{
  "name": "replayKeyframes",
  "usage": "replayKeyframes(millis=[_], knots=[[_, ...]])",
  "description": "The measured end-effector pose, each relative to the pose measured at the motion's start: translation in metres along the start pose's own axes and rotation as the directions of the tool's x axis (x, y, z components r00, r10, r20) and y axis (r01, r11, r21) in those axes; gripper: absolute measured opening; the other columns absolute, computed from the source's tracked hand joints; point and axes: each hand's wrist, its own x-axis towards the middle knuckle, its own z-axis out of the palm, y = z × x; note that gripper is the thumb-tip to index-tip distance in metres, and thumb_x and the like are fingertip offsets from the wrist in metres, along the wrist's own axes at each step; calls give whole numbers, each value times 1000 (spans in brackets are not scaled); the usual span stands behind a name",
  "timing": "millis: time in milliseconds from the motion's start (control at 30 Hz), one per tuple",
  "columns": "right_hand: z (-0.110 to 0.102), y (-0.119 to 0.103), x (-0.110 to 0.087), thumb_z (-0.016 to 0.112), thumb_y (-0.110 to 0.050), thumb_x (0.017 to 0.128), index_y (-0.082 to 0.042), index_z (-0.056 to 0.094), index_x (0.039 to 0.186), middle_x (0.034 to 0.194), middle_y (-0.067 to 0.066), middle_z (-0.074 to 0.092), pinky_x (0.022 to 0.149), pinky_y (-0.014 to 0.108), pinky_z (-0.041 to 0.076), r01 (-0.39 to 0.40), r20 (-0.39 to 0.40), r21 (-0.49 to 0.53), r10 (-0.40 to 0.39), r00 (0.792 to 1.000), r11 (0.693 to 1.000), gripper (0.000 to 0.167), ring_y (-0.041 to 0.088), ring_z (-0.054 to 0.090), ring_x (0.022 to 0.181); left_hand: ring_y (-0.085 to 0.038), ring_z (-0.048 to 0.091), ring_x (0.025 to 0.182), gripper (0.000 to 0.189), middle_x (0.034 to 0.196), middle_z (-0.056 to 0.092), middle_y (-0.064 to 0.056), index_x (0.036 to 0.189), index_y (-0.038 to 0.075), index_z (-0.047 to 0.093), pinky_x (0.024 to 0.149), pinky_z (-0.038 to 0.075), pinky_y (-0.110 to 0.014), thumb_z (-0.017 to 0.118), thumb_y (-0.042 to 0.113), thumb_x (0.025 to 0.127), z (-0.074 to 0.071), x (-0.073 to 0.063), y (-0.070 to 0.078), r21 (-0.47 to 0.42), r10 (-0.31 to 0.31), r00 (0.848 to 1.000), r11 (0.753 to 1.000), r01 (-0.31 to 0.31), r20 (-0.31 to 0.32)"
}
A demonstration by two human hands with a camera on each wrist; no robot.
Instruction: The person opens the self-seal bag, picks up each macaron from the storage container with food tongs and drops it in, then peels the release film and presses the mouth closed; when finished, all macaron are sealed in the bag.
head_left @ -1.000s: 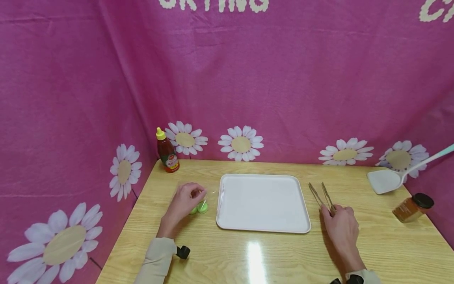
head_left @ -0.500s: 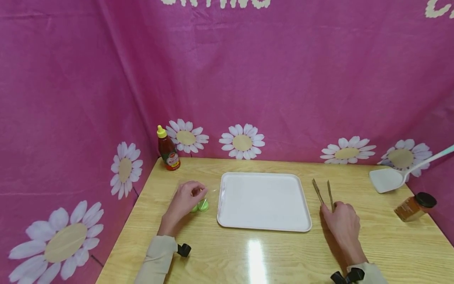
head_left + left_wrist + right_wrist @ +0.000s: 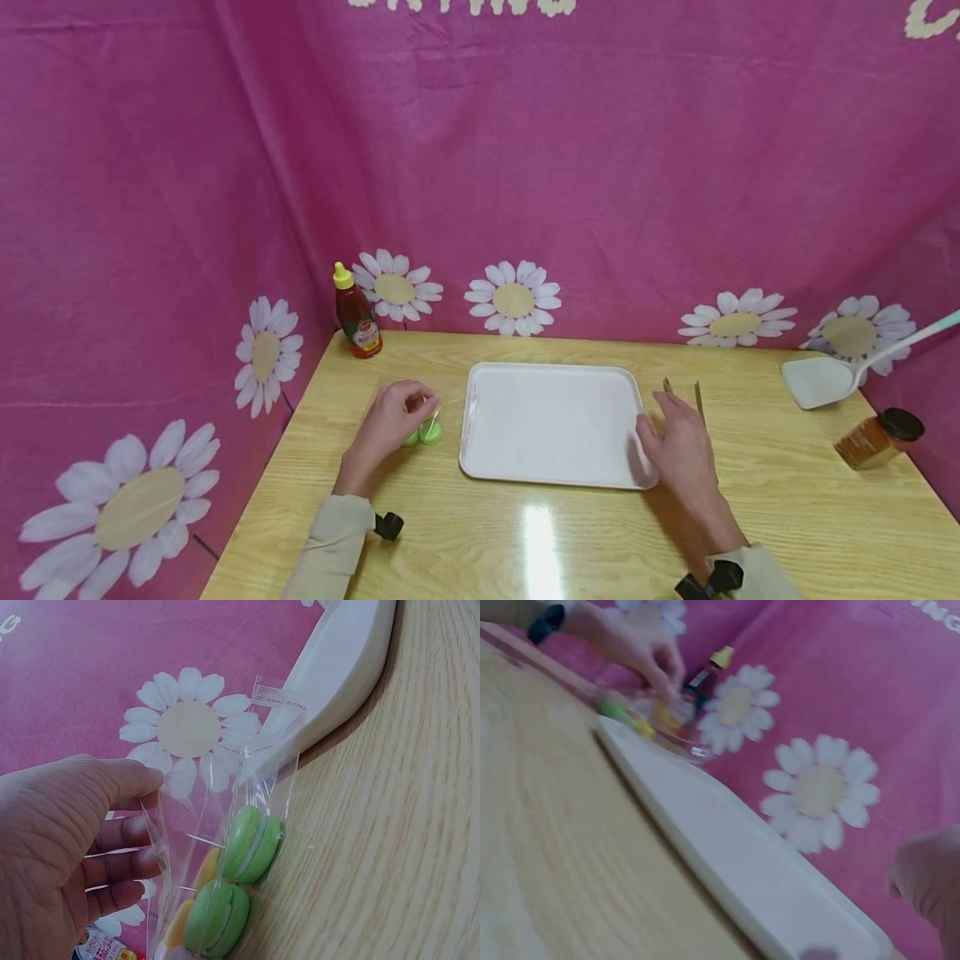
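A clear plastic bag (image 3: 291, 769) holds green macarons (image 3: 253, 844) with yellow ones (image 3: 178, 927) behind them. My left hand (image 3: 393, 417) pinches the bag's edge between thumb and fingers, left of the white tray (image 3: 551, 425). My right hand (image 3: 681, 446) hovers at the tray's right edge, fingers loosely bent and thumb apart, with nothing in them. Just beyond it lie the tongs (image 3: 700, 398); only the tips of their two arms show, and the hand hides the rest. In the right wrist view, part of the right hand (image 3: 934, 881) appears at the right edge.
A sauce bottle (image 3: 358, 321) with a yellow cap stands at the back left corner. To the right are a white spatula (image 3: 819, 382) and a brown jar (image 3: 873, 440) with a black lid. A pink flowered cloth (image 3: 600, 167) hangs behind the wooden table (image 3: 450, 533).
My right hand has let go of the tongs and moved left to the tray's right edge. The left hand keeps its pinch on the bag. The head view has shifted slightly.
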Motion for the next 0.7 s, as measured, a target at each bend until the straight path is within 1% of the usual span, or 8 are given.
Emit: replayKeyframes(millis=[67, 133, 233, 300, 367, 433, 500, 700], knots=[[10, -9, -1, 72, -6, 89, 15, 63, 128, 128, 35, 64, 100, 64, 44, 75, 32, 65, -77, 997, 995, 45, 55, 59, 119, -13, 56, 75, 5, 78, 62, 7, 98, 19, 79, 66, 48, -27, 76, 23, 98, 0, 0, 0, 3, -5, 1000, 1000, 5, -2], [20, -21, -2, 73, -5, 90, 15, 61, 131, 132, 35, 63, 104, 62, 42, 126, 72, 132, -136, 988, 983, 48, 54, 58, 123, -14, 56, 75, 5, 78, 62, 7, 98, 19, 79, 66, 48, -27, 76, 22, 98, 0, 0, -1, 3, -6, 1000, 1000, 6, -5], [33, -43, -5, 74, -11, 94, 10, 56, 141, 143, 29, 59, 111, 58, 38, 134, 181, 208, -173, 968, 969, 55, 47, 54, 133, -14, 56, 75, 5, 78, 62, 7, 98, 18, 79, 66, 48, -28, 76, 23, 98, 0, 0, -1, 7, -8, 1000, 1000, 8, -10], [42, -59, -5, 74, -18, 96, 7, 51, 148, 150, 26, 53, 115, 57, 35, 141, 274, 247, -209, 939, 959, 62, 44, 49, 141, -14, 56, 75, 5, 78, 62, 6, 98, 19, 79, 66, 48, -28, 75, 23, 98, 0, 0, -1, 6, -9, 1000, 1000, 9, -10], [50, -75, -6, 73, -25, 98, 4, 46, 153, 157, 23, 48, 118, 57, 33, 160, 362, 266, -252, 897, 951, 68, 42, 43, 146, -15, 55, 76, 6, 78, 62, 6, 99, 19, 79, 67, 48, -29, 75, 24, 98, -1, 0, -1, 4, -10, 1000, 1000, 10, -9], [60, -91, -6, 73, -30, 98, 3, 43, 155, 159, 22, 45, 120, 55, 31, 190, 422, 286, -301, 855, 939, 72, 42, 39, 149, -15, 56, 77, 6, 79, 62, 6, 99, 19, 78, 68, 48, -29, 75, 24, 99, -1, 0, -1, 1, -12, 1000, 1000, 12, -7], [68, -105, -5, 72, -34, 98, 2, 42, 156, 160, 21, 44, 120, 54, 31, 211, 463, 298, -334, 821, 931, 74, 40, 39, 150, -15, 56, 77, 6, 79, 62, 6, 99, 19, 78, 69, 48, -29, 75, 24, 99, -2, -1, -1, -3, -10, 1000, 1000, 10, -6], [91, -144, -3, 68, -40, 100, 0, 46, 154, 160, 17, 46, 120, 52, 33, 214, 550, 314, -361, 753, 925, 71, 35, 39, 151, -15, 56, 77, 6, 79, 62, 6, 98, 19, 78, 69, 48, -29, 74, 24, 99, -3, -1, -1, -9, -2, 1000, 1000, 2, -12]])
